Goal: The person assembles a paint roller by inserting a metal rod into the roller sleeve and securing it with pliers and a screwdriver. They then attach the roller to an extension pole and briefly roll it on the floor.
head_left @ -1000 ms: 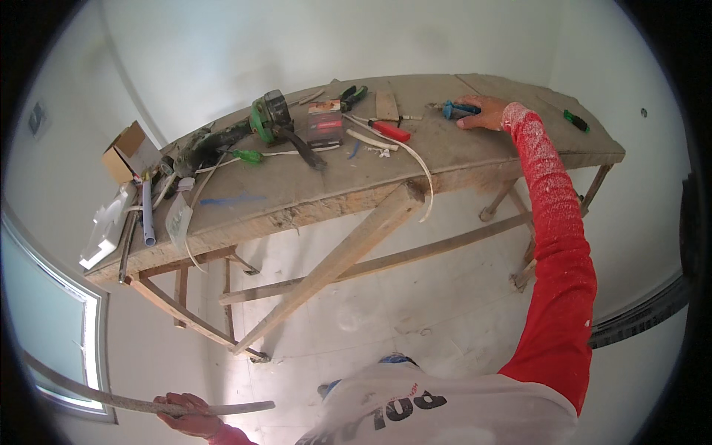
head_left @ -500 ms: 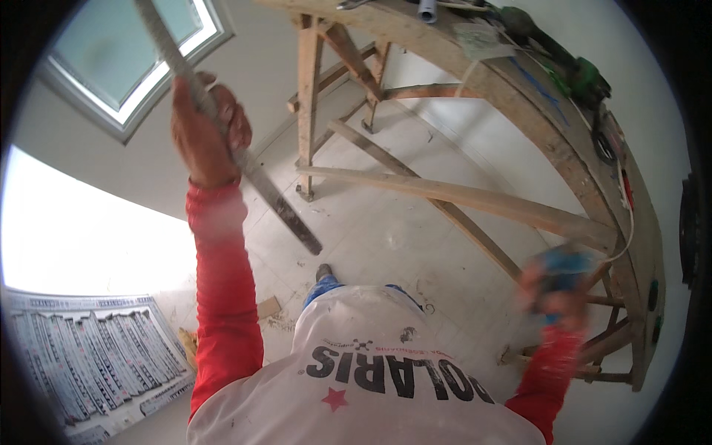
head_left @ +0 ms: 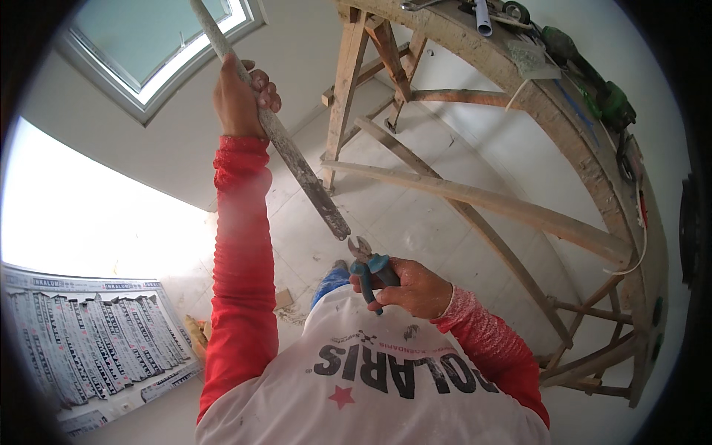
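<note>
My left hand [head_left: 243, 100] is wrapped round a long, narrow wooden stick [head_left: 297, 164], worn and spotted with white. The stick slants from the upper left down toward the middle, and its upper end runs out of the picture. In front of my chest, my right hand [head_left: 406, 286] grips a pair of cutting pliers [head_left: 368, 268] with blue handles. Their metal jaws are parted and point up at the stick's lower end, very near it; whether they touch I cannot tell.
A wooden workbench [head_left: 586, 174] on braced legs curves along the right, bearing a green power tool [head_left: 589, 81], a grey pipe piece [head_left: 483, 18] and a white cable [head_left: 644, 248]. A window [head_left: 159, 55] is at upper left. A panel with printed film [head_left: 96, 348] lies lower left.
My right hand has brought the pliers from the bench side at the right to the middle, by the stick's lower end. My left hand and the stick appear slightly higher and farther right.
</note>
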The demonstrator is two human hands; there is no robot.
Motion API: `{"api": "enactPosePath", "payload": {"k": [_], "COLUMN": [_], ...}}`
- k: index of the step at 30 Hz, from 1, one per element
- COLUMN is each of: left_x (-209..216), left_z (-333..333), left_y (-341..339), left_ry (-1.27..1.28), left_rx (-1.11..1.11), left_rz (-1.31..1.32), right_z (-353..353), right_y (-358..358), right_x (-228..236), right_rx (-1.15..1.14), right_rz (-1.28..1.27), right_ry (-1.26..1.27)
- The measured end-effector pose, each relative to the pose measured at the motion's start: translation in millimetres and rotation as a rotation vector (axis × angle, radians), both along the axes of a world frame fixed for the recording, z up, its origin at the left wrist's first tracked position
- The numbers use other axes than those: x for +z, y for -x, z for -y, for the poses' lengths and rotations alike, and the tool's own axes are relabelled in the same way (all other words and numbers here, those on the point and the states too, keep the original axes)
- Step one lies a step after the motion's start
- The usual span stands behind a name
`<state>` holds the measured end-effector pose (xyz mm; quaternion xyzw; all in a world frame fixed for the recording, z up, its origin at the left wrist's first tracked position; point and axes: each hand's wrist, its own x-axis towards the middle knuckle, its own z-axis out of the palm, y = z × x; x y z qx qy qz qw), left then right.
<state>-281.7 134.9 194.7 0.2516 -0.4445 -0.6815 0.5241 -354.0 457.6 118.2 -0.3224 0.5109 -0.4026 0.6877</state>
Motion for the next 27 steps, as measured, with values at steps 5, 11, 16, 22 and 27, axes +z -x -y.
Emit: {"api": "enactPosePath", "payload": {"k": [5, 11, 16, 22, 27], "left_x": [-7.5, -7.9, -13.7, -22.1, -29.8], "left_z": [-2.5, -15.8, -19.7, -34.2, -38.9], "left_y": [-3.9, -4.5, -1.9, 5.8, 13.4], "left_ry": [0.005, 0.012, 0.012, -0.003, -0.031], "left_rx": [0.019, 0.024, 0.006, 0.018, -0.003], "left_rz": [-0.007, 0.013, 0.021, 0.044, 0.034], "right_z": [7.1, 10.8, 7.5, 4.2, 0.0], "right_y": [-5.4, -7.1, -10.0, -14.5, -20.2], "right_x": [1.0, -1.1, -11.6, -27.0, -39.7], "right_rx": [-0.017, -0.047, -0.094, -0.12, -0.19], "right_rz": [-0.02, -0.039, -0.035, -0.086, -0.007], "right_ry": [0.014, 0.017, 0.055, 0.077, 0.055]}}
